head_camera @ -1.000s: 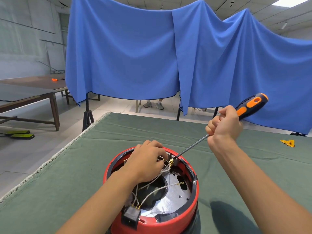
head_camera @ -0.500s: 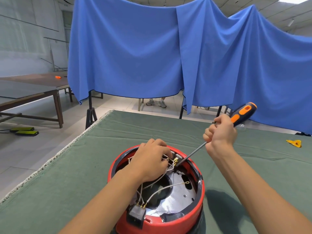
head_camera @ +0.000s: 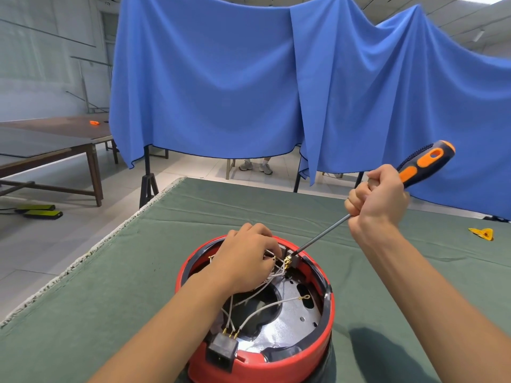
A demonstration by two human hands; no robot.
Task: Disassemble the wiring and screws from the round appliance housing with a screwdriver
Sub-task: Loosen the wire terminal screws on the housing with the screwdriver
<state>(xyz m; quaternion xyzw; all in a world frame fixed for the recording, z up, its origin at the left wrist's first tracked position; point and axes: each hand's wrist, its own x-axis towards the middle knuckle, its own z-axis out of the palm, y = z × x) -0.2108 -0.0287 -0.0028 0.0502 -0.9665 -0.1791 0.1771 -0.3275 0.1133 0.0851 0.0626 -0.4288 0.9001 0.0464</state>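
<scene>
A round red appliance housing [head_camera: 318, 352] stands on the green table cloth, its open side up, showing a silver metal plate and white wires [head_camera: 265, 308]. My left hand [head_camera: 246, 258] reaches into the housing at its far rim and grips a bundle of the white wires next to brass terminals [head_camera: 287, 262]. My right hand [head_camera: 378, 200] grips a screwdriver [head_camera: 423, 164] with a black and orange handle. Its shaft slants down to the left and its tip sits at the terminal block on the far rim. A black socket [head_camera: 221, 352] sits at the near rim.
The green-covered table [head_camera: 138, 286] ends at a frayed left edge. A small yellow object [head_camera: 482, 233] lies on the cloth at far right. Blue sheets hang behind the table, with a person's shoes under them. A brown table stands at left.
My right hand with the screwdriver has dipped and risen again while the tip stayed at the terminal block. My left hand stays on the wires. The view has shifted slightly.
</scene>
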